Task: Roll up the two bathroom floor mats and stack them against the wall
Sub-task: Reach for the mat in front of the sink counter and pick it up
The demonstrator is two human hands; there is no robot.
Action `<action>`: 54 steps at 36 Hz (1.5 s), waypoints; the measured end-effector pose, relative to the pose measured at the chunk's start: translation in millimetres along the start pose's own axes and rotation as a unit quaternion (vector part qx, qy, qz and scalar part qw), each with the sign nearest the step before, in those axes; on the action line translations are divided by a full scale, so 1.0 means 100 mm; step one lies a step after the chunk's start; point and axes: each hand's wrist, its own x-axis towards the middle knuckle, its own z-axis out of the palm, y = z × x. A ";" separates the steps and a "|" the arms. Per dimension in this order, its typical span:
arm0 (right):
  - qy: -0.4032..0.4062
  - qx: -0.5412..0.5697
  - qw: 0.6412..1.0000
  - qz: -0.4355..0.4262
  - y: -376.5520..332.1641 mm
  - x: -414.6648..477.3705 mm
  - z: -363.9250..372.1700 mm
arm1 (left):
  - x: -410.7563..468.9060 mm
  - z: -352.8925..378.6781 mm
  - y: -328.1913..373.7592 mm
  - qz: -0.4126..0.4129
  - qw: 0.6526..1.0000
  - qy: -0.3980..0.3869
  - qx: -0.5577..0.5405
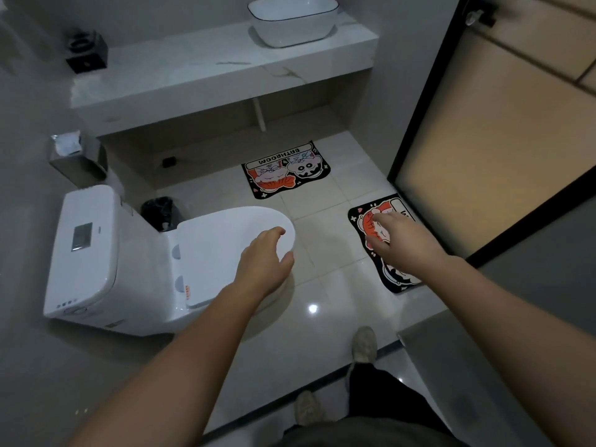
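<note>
Black-edged cartoon mats, far mat (286, 169) and near mat (383, 250), lie flat, unrolled; left hand (263, 264) and right hand (401, 241) above floor, fingers loosely apart, empty.

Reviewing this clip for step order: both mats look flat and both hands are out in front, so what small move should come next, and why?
Probably lowering the right hand onto the near mat by the glass door to grip an edge and start rolling. Both this mat and the far mat under the counter lie flat and unrolled, both hands are open and empty, and the right hand hangs over the near mat.
</note>
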 end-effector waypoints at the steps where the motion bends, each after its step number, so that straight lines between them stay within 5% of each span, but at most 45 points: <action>1: 0.002 0.004 1.000 0.001 0.01 0.04 0.00 | 0.04 0.01 0.01 -0.001 1.000 0.002 -0.007; 33: -0.062 0.014 0.995 -0.071 1.01 2.87 -0.52 | 2.46 0.29 0.90 -0.080 0.996 0.036 -0.022; 54: -0.085 -0.011 0.995 -0.047 0.80 4.69 -0.55 | 4.37 -0.04 0.38 -0.078 0.996 0.015 -0.038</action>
